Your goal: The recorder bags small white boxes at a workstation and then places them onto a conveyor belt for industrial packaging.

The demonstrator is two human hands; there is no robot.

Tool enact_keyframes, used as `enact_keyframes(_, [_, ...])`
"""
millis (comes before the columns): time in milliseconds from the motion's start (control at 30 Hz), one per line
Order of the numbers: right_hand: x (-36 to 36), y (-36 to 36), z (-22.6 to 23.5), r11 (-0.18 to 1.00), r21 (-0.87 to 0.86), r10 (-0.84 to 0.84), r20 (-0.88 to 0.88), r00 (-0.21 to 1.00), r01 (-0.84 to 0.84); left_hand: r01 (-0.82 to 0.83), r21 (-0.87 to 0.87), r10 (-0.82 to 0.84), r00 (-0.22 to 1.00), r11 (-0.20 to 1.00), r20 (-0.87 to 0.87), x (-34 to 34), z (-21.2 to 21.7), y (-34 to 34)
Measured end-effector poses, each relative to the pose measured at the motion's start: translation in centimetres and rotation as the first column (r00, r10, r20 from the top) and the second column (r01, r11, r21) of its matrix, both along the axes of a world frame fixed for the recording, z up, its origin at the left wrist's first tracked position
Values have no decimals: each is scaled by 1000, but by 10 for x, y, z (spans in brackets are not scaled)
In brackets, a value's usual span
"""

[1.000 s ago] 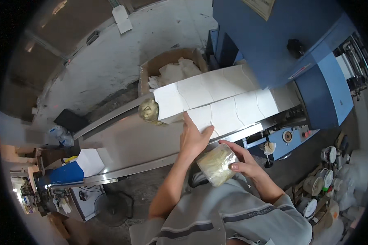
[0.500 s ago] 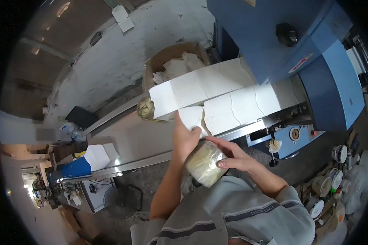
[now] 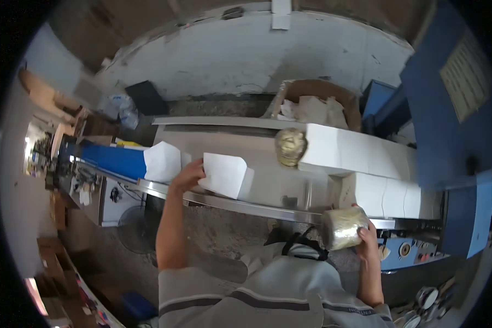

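Observation:
Over the left part of the long metal table, my left hand grips the left edge of a white paper piece. Nearby, another white paper piece rests at the end of a blue surface. My right hand is closed on a yellowish block wrapped in clear film, held at the table's near edge. Two rows of white paper stacks lie on the right: a far row and a near row. A similar wrapped block sits against the far row's left end.
A blue machine rises at the right, its control panel below. Behind the table stands an open cardboard box with white scraps. A fan is on the floor at the lower left. Metal rails edge the table.
The view has swung left. My left hand has carried a white paper piece leftward, away from the near row. My right hand still holds the wrapped block, now farther from my left hand.

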State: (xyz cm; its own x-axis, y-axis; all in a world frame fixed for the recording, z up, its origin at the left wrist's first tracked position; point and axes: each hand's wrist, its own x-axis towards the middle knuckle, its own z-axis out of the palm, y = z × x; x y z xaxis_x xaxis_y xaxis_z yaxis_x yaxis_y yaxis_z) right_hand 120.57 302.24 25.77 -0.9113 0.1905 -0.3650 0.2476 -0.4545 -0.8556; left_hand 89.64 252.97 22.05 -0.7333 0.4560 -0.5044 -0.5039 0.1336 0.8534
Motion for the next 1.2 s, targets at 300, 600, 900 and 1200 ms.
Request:
enact_keyframes(300, [-11,-24,7,985,150,-89,20,996,85,-539,-712,-535,476,450,-698,77,37,94])
enact_keyframes(600, [2,-4,-5,997,66,-32,-3,999,32,-626,-776,-734,490,80,-471,62,-15,37])
enact_keyframes(900, [26,68,18,948,-241,165,-183,969,-207,144,-299,-266,867,943,-422,175,32,338])
enact_keyframes(1200, [79,138,2,955,-254,122,-142,982,-155,29,-598,-396,775,801,-493,216,45,477])
